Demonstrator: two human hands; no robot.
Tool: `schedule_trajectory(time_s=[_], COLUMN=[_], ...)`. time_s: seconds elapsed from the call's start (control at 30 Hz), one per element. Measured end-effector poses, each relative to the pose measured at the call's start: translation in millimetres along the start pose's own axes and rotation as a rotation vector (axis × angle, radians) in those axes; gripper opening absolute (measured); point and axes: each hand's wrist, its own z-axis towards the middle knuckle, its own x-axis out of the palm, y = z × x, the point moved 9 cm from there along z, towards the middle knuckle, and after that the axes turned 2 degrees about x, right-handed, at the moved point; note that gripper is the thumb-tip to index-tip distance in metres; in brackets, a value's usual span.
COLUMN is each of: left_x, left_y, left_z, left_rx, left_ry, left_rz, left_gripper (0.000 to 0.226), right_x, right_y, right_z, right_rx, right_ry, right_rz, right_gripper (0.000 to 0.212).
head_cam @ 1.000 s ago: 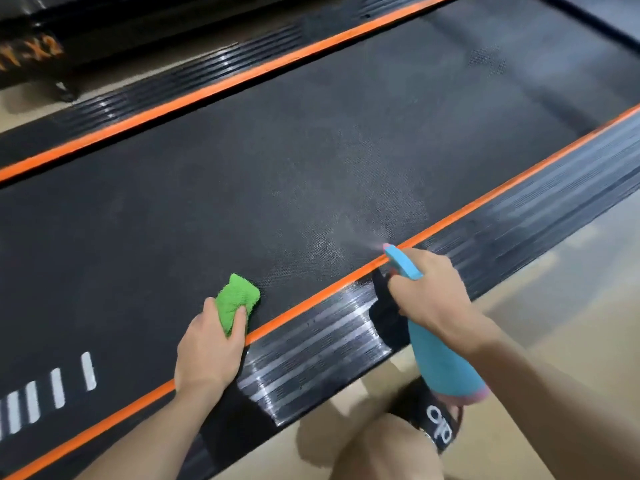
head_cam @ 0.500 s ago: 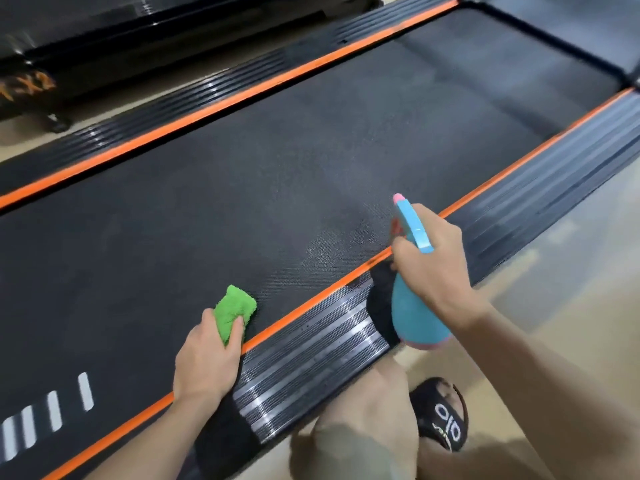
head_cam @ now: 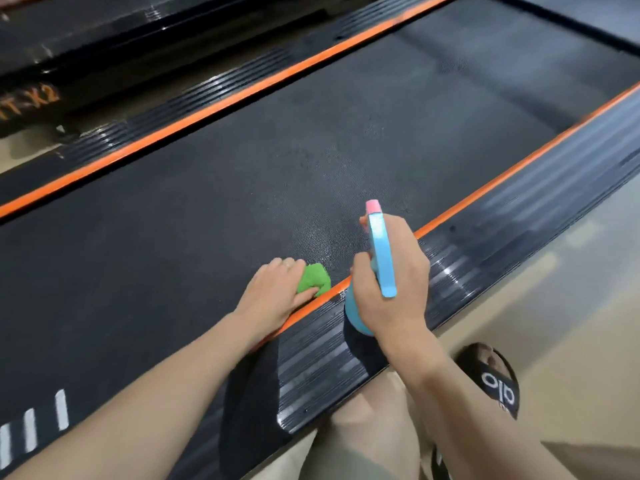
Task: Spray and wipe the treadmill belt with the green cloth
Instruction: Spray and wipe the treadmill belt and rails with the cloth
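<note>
With fine droplets already glistening on the black textured treadmill belt [head_cam: 242, 188], the left hand [head_cam: 273, 299] is pressing the crumpled green cloth [head_cam: 313, 279] down near the orange edge, wiping barely underway, while the right hand [head_cam: 391, 278] is gripping the blue spray bottle [head_cam: 381, 251]

"T-X2" on neighbouring machine [head_cam: 31, 102]; "olo" on sandal strap [head_cam: 498, 386].

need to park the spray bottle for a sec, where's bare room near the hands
Free: the ribbed side rail right of the right hand, and the wide belt left of the left hand. Crowded: by the orange stripe, where green cloth and spray bottle meet.
</note>
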Motion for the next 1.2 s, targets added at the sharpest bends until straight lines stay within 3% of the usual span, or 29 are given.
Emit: schedule_trajectory(time_s=[0.13, 0.2, 0.3, 0.47, 0.63, 0.9, 1.07, 1.2], left_x=[-2.3, -0.9, 2.0, 0.5, -11.6, -6.6, -2.1, 6.3], left_y=[-25.6, -25.2, -7.0, 36.3, -9.2, -53.4, -37.7, -12.4], left_z=[47.2, 44.5, 1.1, -65.9, -1.4, 117.1, 46.0, 14.3], left_rx=[-0.054, -0.009, 0.101, 0.051, 0.159, 0.063, 0.198, 0.22], left_ry=[-0.034, -0.023, 0.08, 0.118, -0.064, -0.078, 0.064, 0.077], left_rz=[-0.086, -0.135, -0.174, -0.071, -0.023, -0.011, -0.137, -0.013], left_gripper=[0.049, 0.039, 0.035, 0.037, 0.033, 0.039, 0.044, 0.044], right_x=[4.4, 4.3, -1.2, -34.2, -35.6, -35.1, -35.2, -35.8], right_y=[-2.5, -2.6, -11.2, -42.4, -47.8, -45.3, -45.7, -45.5], right_z=[7.9, 10.1, 20.7, 53.7, 54.5, 52.1, 54.1, 52.9], right_rx=[-0.013, -0.027, -0.009, 0.064, 0.054, 0.008, 0.03, 0.035], right_ry=[-0.068, -0.056, -0.001, -0.107, -0.133, -0.149, -0.124, -0.127], right_rz=[-0.022, -0.021, -0.027, -0.043, -0.054, -0.065, -0.064, -0.048], right_gripper=[0.035, 0.035, 0.034, 0.036, 0.037, 0.036, 0.034, 0.033])
